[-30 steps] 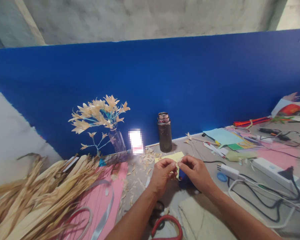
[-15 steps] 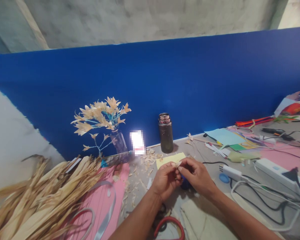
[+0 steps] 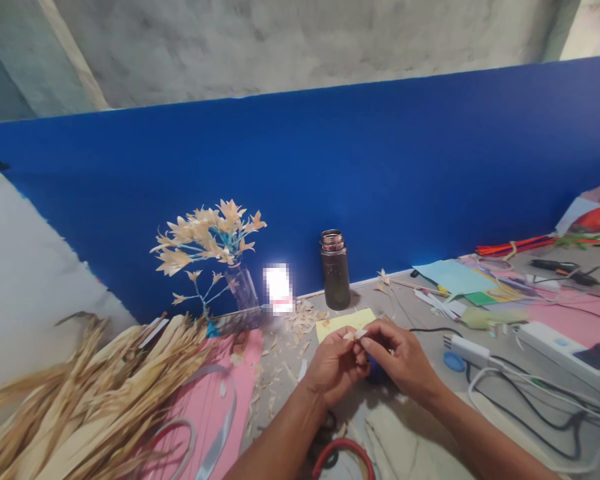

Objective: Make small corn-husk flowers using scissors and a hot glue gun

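My left hand (image 3: pixel 334 363) and my right hand (image 3: pixel 397 353) meet above the table, fingertips almost touching. Between them are small pale petal-shaped husk pieces (image 3: pixel 355 335), pinched by the thumb and fingers of each hand. Fingers partly cover these pieces, so their full shape is hidden. A yellow paper (image 3: pixel 330 327) lies just behind the hands. Below them is a dark blue round object (image 3: pixel 377 373), mostly hidden. Many cut husk petals (image 3: pixel 305 317) are scattered to the left of the hands.
Dried corn husks (image 3: pixel 130 387) and pink sheets (image 3: pixel 245 373) cover the left side. Husk flowers (image 3: pixel 205 230) stand in a clear bottle (image 3: pixel 243 287). A dark flask (image 3: pixel 335 273) is near the blue partition (image 3: pixel 300 173). Red-handled scissors (image 3: pixel 343 448) lie in front; a power strip (image 3: pixel 563 350) is right.
The view has shifted slightly, so everything sits a little lower and further right. Both hands keep their pinch, with the pale pieces at the fingertips turned slightly.
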Tool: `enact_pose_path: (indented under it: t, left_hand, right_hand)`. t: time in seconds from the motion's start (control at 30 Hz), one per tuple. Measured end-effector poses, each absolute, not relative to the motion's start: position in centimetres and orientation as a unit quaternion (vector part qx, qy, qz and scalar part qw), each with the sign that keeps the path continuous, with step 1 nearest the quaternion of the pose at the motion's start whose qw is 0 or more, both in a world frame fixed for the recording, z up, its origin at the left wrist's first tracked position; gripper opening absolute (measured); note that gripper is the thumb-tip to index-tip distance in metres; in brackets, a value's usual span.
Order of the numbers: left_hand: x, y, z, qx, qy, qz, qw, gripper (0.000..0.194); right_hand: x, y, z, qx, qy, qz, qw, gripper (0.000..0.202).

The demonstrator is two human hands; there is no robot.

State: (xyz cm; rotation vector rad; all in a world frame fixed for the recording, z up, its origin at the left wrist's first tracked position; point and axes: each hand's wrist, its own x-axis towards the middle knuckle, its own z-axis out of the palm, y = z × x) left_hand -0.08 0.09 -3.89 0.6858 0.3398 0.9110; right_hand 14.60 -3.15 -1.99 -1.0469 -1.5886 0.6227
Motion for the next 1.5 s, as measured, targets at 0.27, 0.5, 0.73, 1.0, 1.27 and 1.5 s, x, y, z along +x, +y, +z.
enact_pose_path:
  t: [0.27,0.5,0.73,1.0,1.27,1.5]
  left_hand:
    - [0.3,-0.1,-4.0,0.333,0.191,0.454,0.804,0.032]
    - [0.7,-0.4,-4.0,0.334,0.219,0.476,0.784,0.037]
    - [0.4,-0.2,-4.1,0.354,0.219,0.467,0.780,0.032]
    - [-0.3,0.3,-4.7,0.369,0.189,0.424,0.805,0.033]
    - [-0.8,0.1,-4.7,0.360,0.142,0.401,0.830,0.038]
    - [-2.7,-0.1,1.1,0.415,0.085,0.435,0.795,0.037]
  right_hand:
    - [14.6,-2.9,-2.2,-0.462,-0.676,0.263,0.510,0.014]
    - [14.4,-2.7,-2.9,-0.497,-0.660,0.208,0.524,0.020]
    - [14.7,-2.7,-3.4,-0.489,-0.651,0.237,0.530,0.026]
    - [14.5,-3.1,-2.9,-0.437,-0.701,0.159,0.540,0.011]
    - [14.5,-3.6,-2.7,-0.412,-0.723,0.172,0.527,0.013]
    - [15.2,-2.5,-3.7,-0.483,-0.699,0.125,0.512,0.022]
